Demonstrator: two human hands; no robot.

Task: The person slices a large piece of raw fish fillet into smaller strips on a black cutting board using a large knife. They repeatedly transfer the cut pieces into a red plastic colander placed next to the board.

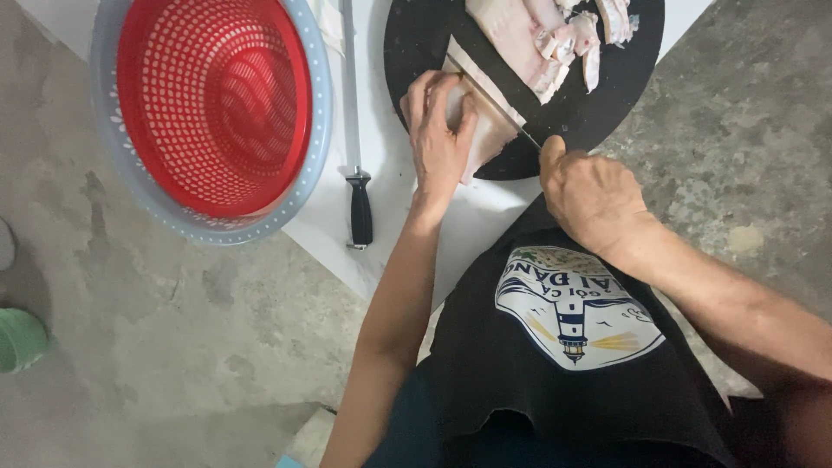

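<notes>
My left hand (440, 130) presses down on a pale slab of raw meat (490, 139) at the near edge of a round black cutting board (416, 39). My right hand (589, 192) grips the handle of a knife (490, 74), whose dark blade lies across the meat just beyond my left fingers. Several cut pale pieces (568, 39) lie farther back on the board.
A red perforated colander sits inside a grey-blue basin (321, 130) at the left. A sharpening steel with a black handle (360, 208) lies between basin and board on a white sheet (390, 225). Concrete floor (156, 347) surrounds it; a green object (17, 340) is at far left.
</notes>
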